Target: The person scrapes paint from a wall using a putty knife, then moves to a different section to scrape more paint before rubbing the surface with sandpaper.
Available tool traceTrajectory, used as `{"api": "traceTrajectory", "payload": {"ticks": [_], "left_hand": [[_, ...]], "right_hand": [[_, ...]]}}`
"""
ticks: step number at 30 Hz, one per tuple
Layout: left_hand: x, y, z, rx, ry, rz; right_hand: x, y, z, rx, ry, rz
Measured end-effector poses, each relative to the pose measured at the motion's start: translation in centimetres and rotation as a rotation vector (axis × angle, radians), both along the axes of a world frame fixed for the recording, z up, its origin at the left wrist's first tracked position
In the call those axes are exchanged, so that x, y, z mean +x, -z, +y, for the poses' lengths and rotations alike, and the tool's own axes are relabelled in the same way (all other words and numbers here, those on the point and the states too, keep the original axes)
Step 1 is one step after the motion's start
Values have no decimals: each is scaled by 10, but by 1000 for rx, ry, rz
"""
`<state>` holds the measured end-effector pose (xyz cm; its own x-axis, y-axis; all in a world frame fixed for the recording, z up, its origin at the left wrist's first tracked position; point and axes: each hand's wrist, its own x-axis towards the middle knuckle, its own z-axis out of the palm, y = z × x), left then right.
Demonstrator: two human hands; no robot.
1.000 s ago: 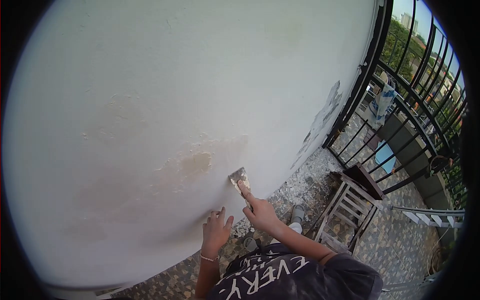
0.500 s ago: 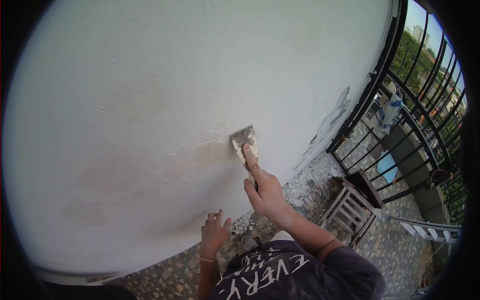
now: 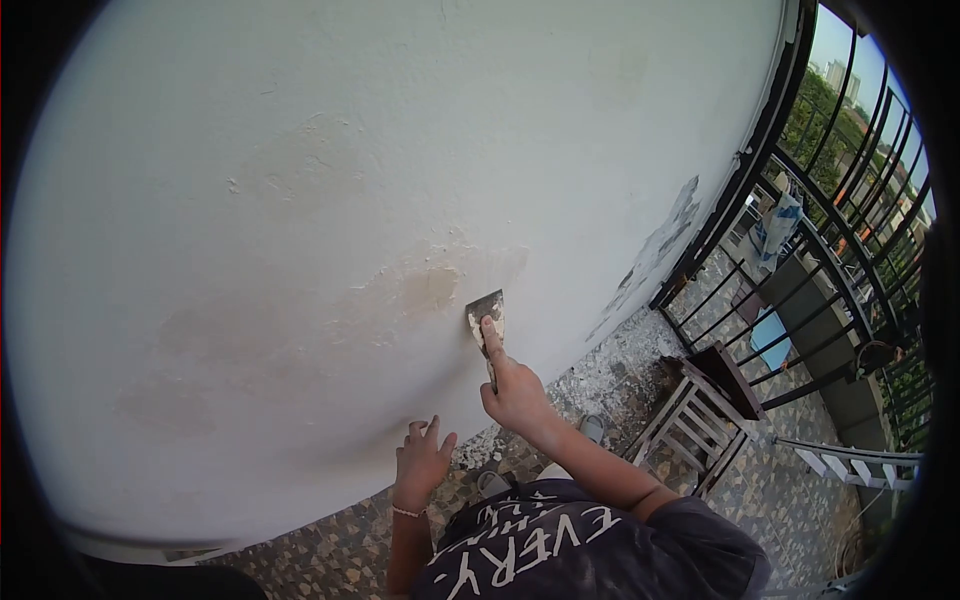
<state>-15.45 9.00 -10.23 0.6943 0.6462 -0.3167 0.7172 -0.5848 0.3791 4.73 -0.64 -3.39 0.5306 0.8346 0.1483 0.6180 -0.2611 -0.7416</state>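
My right hand (image 3: 518, 395) is wrapped round the handle of a putty knife (image 3: 487, 312), its index finger stretched along the blade. Pale residue coats the metal, and the blade's edge is at the white wall (image 3: 300, 400), just below and right of a bare beige patch (image 3: 430, 288) with ragged, flaking paint. My left hand (image 3: 424, 460) is lower and to the left, near the wall, with its fingers spread and nothing held. A bracelet circles the left wrist.
White paint debris (image 3: 605, 378) lies along the wall's foot on the mosaic floor (image 3: 340, 535). A slatted wooden stool (image 3: 690, 430) stands at the right, beside a black metal railing (image 3: 815, 225). Another peeling strip (image 3: 655, 250) marks the wall near the railing.
The putty knife and my right hand have moved down and slightly left, away from the beige patch's upper right. My left hand has shifted slightly left.
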Motion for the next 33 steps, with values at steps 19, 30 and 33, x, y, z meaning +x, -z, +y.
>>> {"api": "traceTrajectory", "payload": {"ticks": [19,30,33], "left_hand": [[-26,12,-18,-44,25,13],[-52,18,-23,-104,-89,-9],[-54,22,-20,-104,-75,6]], "right_hand": [[-28,-37,-29,451,-54,17],[-23,-64,16,295,-22,76],[-24,-54,15,213,-20,102]]}}
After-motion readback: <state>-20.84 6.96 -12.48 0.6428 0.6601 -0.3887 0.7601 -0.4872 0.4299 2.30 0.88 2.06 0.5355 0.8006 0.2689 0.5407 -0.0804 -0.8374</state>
